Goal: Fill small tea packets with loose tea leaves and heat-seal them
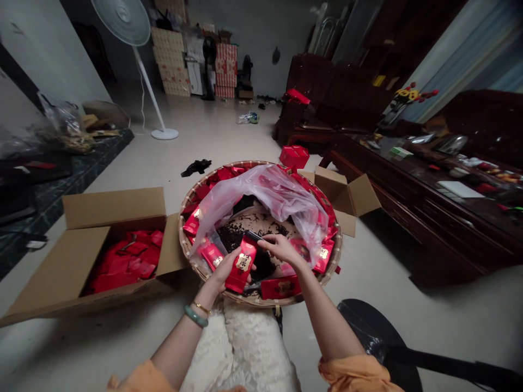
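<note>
Red foil packet [241, 265] upright between both hands, above the middle of a round woven bamboo tray [181, 239], its gold label showing. Left hand [223, 267] mostly closed, curled around the packet's lower part. Right hand [281, 249] nearly closed too, fingertips [265, 243] pinching at the packet's top edge, right beside a small black object [253, 236] too partly hidden to identify.

Dark loose leaves [232, 237] still lying in the tray's centre, in a heap beside the packet and in scattered crumbs across the bare weave, partly under a crumpled clear plastic bag [261, 196]. Smaller red packets [192, 223] ringing the tray's inner edge, some with gold labels. Many more red packets [126, 261] already piled in an open cardboard box [114, 209] on the left, by the look of it a good share done, though with leaves left over. Second open cardboard box [347, 193] just beyond the tray's right side.
</note>
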### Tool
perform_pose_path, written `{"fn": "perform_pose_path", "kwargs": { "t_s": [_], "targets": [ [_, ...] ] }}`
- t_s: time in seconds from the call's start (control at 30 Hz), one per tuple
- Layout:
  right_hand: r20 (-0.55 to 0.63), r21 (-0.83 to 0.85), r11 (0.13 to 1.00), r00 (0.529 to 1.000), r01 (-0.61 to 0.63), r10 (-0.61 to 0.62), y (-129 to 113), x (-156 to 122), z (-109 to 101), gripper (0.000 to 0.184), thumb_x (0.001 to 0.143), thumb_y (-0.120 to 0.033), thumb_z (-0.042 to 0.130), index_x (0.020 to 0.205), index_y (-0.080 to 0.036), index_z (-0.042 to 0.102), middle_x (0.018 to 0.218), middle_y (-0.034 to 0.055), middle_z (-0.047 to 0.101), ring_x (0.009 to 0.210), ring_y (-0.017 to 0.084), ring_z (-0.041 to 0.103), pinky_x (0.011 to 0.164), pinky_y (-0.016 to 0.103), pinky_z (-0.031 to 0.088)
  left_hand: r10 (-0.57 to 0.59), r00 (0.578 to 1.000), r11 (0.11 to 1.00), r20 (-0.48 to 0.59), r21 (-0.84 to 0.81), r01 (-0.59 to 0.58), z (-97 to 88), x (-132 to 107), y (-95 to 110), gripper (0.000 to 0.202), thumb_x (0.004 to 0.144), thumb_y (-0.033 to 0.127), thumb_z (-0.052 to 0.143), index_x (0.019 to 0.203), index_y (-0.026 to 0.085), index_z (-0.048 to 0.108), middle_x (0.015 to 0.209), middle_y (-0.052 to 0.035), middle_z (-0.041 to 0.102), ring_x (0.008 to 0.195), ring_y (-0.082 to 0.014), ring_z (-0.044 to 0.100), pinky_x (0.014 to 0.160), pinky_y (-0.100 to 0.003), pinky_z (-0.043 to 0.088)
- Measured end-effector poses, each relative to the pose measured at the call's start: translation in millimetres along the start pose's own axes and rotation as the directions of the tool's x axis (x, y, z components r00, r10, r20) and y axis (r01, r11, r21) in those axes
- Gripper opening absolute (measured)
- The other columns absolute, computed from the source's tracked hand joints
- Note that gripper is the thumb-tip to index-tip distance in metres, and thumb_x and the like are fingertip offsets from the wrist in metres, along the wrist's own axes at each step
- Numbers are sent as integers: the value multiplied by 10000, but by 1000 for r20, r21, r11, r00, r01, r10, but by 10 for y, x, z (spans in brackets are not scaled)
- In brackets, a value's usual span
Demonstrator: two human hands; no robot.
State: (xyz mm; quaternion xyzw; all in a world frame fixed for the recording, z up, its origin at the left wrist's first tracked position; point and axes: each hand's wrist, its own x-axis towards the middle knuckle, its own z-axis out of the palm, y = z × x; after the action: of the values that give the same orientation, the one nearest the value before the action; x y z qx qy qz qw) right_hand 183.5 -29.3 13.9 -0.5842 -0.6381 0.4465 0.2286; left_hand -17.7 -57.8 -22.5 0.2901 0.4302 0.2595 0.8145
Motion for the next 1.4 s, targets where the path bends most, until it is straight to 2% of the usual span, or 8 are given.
{"fn": "perform_pose_path", "kwargs": {
  "t_s": [0.33,0.5,0.67,0.77,0.93,1.07,1.27,1.4],
  "targets": [
    [-45,-157,978,989,135,-144,-36,-7,35,391,811,-501,540,803,-151,714,641,0,623,587,108,521,522,195,348,-43,999,999,18,35,42,29,-45,30,628,847,611,384,965,53,646,524,-111,661,414,-196,608,420,-267,469],
    [-150,-142,989,986,45,-66,98,-15,-16,471,814,-551,516,1026,-165,683,821,40,691,681,162,600,589,235,413,-27,999,1000,38,-10,28,-16,-22,13,609,829,616,420,929,63,654,506,-99,651,422,-192,613,428,-261,473],
    [-269,-505,851,963,-145,4,356,-95,-98,519,780,-609,544,1027,-174,680,926,128,696,864,263,621,713,306,416,-20,999,1000,43,4,20,-42,-4,-7,623,831,627,395,880,66,662,515,-101,652,441,-191,618,422,-254,466],
    [-279,-612,772,960,-170,-9,408,-110,-74,512,781,-593,563,1052,-171,669,973,154,676,954,288,589,775,333,410,-30,998,1000,64,-2,30,-21,-12,-3,633,825,638,400,866,64,661,522,-110,656,434,-193,616,423,-259,467],
    [-283,-408,910,937,74,-203,160,8,89,378,915,-435,433,1124,-186,627,1073,106,649,990,198,573,850,290,399,-45,996,999,76,22,44,26,-31,12,597,834,611,419,842,63,655,528,-118,660,425,-185,613,429,-253,469],
    [-147,-273,927,941,257,-304,-48,113,271,240,881,-374,525,902,-196,683,882,51,684,795,153,592,719,240,406,-68,996,996,62,61,64,31,-37,11,598,849,603,387,859,66,650,534,-118,664,415,-184,607,414,-252,461],
    [-168,-283,904,911,321,-376,-44,106,331,271,874,-326,525,690,-161,635,682,23,615,665,125,534,644,224,373,-119,988,991,96,65,113,16,-30,1,616,861,601,351,961,59,627,548,-118,669,414,-203,610,416,-277,471],
    [-111,-88,967,962,239,-248,-11,34,226,249,852,-328,516,752,-158,669,676,8,633,630,114,541,596,213,388,-77,992,997,99,15,76,22,-22,-18,552,870,554,392,1076,76,575,700,-124,711,454,-204,636,437,-286,491]
  ]
}}
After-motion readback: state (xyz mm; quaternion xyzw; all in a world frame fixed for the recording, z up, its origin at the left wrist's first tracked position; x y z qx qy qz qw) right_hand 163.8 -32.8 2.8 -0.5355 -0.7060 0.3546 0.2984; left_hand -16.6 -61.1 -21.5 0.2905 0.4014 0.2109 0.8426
